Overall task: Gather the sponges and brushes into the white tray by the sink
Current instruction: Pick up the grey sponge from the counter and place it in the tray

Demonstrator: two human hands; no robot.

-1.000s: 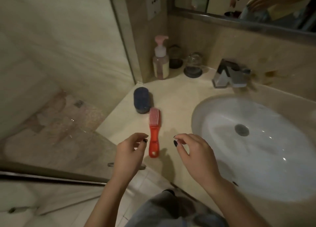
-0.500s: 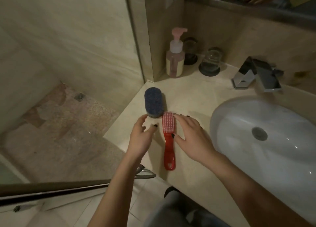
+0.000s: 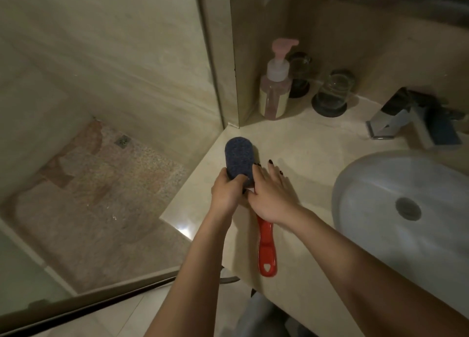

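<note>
Sponge [image 3: 238, 156], blue, oval, coarse: left hand [image 3: 225, 193] grips; right hand [image 3: 274, 197] flat atop red plastic brush [image 3: 266, 247].

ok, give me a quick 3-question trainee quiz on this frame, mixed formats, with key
1. Multiple choice: which item does the left hand grip? A) pump bottle B) blue sponge C) faucet
2. True or false: the white tray is in view.
3. Fill in: the right hand lies over one end of the red brush, so only its ____ shows.
Key: 1 B; 2 false; 3 handle
</note>
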